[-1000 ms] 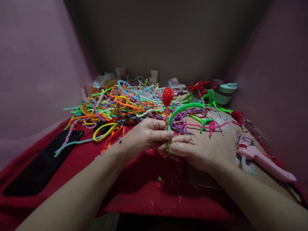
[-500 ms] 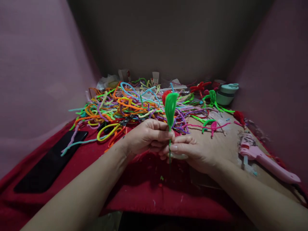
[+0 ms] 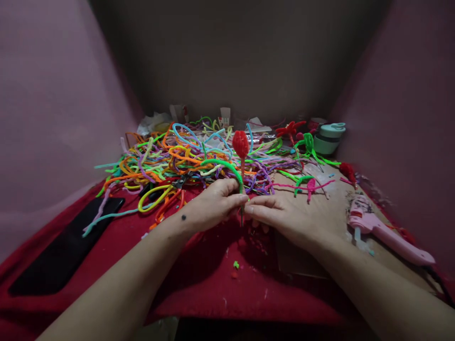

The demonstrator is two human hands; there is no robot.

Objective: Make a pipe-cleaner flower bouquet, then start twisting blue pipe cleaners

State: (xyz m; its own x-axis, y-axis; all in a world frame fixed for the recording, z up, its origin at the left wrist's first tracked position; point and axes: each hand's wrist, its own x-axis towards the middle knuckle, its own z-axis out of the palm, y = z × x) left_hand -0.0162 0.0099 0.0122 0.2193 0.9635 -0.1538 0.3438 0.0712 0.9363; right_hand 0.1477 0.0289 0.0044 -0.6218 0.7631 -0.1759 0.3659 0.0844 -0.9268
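Observation:
A red pipe-cleaner flower (image 3: 241,144) stands upright in front of me on a thin stem. From the stem a green pipe-cleaner leaf (image 3: 222,163) arches up and to the left. My left hand (image 3: 222,201) pinches the stem and the leaf's base between thumb and fingers. Just right of it, my right hand (image 3: 280,218) has its thumb and index finger closed at the lower stem. The very tips of these fingers are small in view, and a bit of green shows between the hands. Below them the stem's end points down.
Behind the hands lies a tangled heap of coloured pipe cleaners (image 3: 177,156), with yellow-handled scissors (image 3: 152,199) at its front. A black phone-like slab (image 3: 67,251) is at left. A pink glue gun (image 3: 387,232) rests on cardboard (image 3: 330,208) at right, near a mint-green cup (image 3: 327,139).
The flower has turned, so its red head faces me and the green leaf now bends to the left instead of standing in front. The view has shifted slightly.

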